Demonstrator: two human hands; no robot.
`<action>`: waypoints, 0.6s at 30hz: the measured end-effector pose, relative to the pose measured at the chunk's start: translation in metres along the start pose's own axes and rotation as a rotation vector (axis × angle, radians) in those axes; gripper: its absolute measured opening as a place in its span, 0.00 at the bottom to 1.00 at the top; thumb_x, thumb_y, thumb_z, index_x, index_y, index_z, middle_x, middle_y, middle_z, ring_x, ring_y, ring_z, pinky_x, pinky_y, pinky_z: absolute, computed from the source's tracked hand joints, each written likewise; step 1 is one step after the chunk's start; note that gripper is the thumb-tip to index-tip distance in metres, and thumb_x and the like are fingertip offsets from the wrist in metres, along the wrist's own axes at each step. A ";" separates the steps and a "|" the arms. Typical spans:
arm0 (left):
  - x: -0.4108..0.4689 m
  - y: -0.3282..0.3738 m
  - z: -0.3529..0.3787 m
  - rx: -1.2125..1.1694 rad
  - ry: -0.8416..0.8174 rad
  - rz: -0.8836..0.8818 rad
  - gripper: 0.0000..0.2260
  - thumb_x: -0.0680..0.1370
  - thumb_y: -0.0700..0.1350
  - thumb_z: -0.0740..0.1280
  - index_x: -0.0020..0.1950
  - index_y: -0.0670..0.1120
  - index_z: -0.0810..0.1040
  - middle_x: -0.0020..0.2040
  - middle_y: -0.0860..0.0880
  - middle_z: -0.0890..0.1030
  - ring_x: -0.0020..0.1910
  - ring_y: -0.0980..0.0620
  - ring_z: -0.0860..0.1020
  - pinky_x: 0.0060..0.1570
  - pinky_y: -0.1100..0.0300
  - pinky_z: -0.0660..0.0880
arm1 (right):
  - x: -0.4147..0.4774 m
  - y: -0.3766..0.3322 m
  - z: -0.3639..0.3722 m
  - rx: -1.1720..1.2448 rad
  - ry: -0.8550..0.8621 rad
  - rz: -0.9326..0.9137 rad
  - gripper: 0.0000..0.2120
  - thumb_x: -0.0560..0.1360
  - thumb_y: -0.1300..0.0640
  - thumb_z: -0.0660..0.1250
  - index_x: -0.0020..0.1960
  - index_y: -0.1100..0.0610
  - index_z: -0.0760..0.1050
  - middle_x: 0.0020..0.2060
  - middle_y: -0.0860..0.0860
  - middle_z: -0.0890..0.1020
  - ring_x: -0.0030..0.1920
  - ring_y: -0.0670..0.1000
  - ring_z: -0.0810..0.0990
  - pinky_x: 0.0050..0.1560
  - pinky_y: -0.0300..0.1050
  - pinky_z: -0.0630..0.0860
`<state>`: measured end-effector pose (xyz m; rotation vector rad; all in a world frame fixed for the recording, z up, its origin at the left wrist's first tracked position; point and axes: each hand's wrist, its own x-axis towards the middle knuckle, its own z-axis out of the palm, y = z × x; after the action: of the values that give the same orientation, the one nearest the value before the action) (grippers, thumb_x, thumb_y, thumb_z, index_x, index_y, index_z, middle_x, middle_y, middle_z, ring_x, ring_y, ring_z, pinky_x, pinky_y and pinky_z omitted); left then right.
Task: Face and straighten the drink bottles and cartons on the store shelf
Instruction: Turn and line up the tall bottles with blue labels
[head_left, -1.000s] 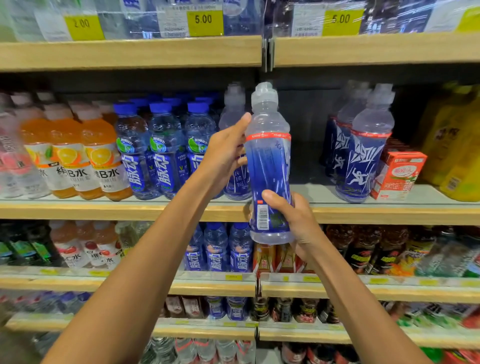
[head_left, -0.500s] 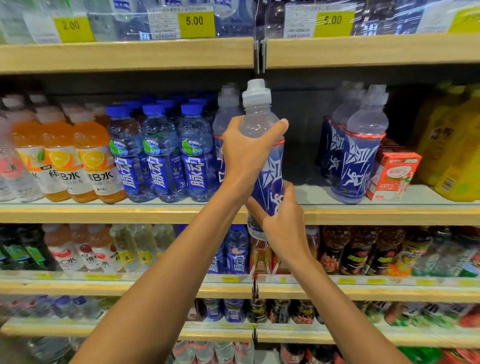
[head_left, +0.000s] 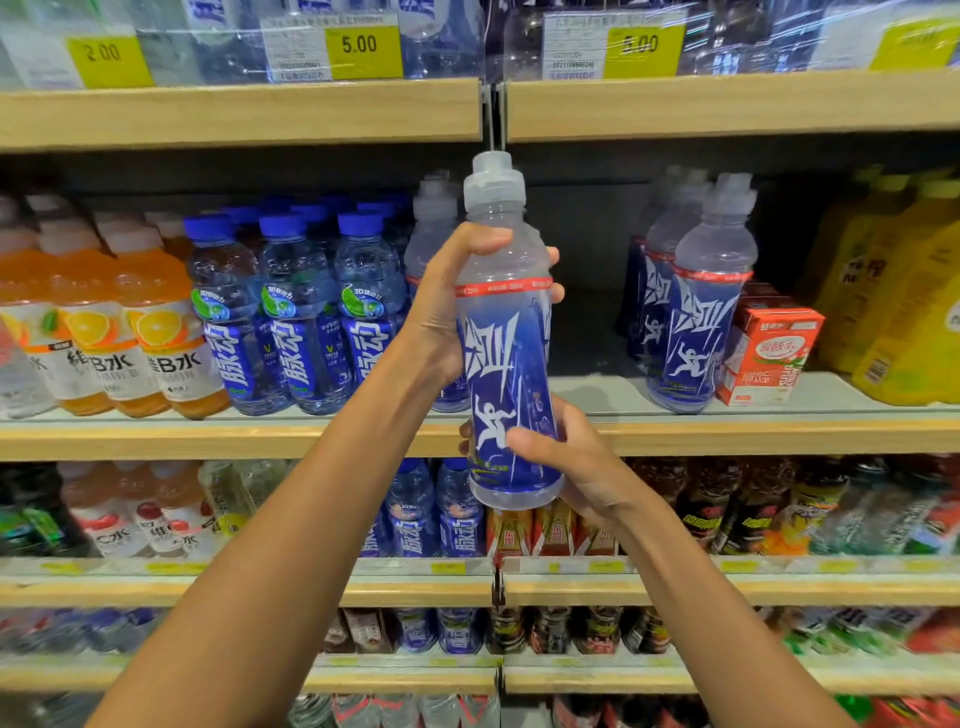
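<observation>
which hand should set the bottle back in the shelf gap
Probably left: the left hand grips the bottle near its shoulder, leaving the base free to land; the right hand wraps the bottom.

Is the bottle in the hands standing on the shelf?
No: the left hand and the right hand hold the bottle in the air, in front of the shelf.

Three blue-capped bottles (head_left: 296, 312) line the middle shelf's (head_left: 156, 436) front, with three orange bottles (head_left: 161, 332) to their left. One sports bottle (head_left: 506, 364) out front, one red carton (head_left: 769, 348) at right.
</observation>
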<state>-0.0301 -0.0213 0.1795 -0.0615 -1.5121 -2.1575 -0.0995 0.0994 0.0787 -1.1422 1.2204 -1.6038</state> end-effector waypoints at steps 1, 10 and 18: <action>0.001 -0.001 0.000 -0.012 -0.035 0.002 0.23 0.62 0.48 0.73 0.53 0.42 0.75 0.43 0.46 0.83 0.38 0.48 0.81 0.41 0.58 0.78 | 0.001 0.000 0.002 -0.054 0.033 -0.022 0.35 0.56 0.46 0.79 0.59 0.55 0.72 0.49 0.49 0.85 0.50 0.50 0.83 0.50 0.45 0.79; -0.001 0.001 -0.001 0.202 0.091 0.021 0.28 0.64 0.53 0.75 0.60 0.43 0.75 0.55 0.41 0.82 0.54 0.43 0.81 0.56 0.50 0.76 | -0.001 0.003 0.009 -0.229 0.247 -0.217 0.23 0.61 0.53 0.76 0.53 0.51 0.73 0.43 0.41 0.84 0.44 0.42 0.83 0.40 0.33 0.77; -0.007 -0.008 0.020 0.678 0.434 0.364 0.10 0.80 0.48 0.65 0.57 0.44 0.77 0.48 0.53 0.81 0.47 0.63 0.80 0.46 0.69 0.75 | 0.004 0.006 0.012 -0.456 0.538 -0.324 0.25 0.67 0.55 0.77 0.57 0.51 0.67 0.46 0.39 0.80 0.46 0.35 0.80 0.41 0.26 0.74</action>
<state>-0.0324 0.0014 0.1786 0.3170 -1.7139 -1.2019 -0.0887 0.0910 0.0748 -1.2744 1.8998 -2.0231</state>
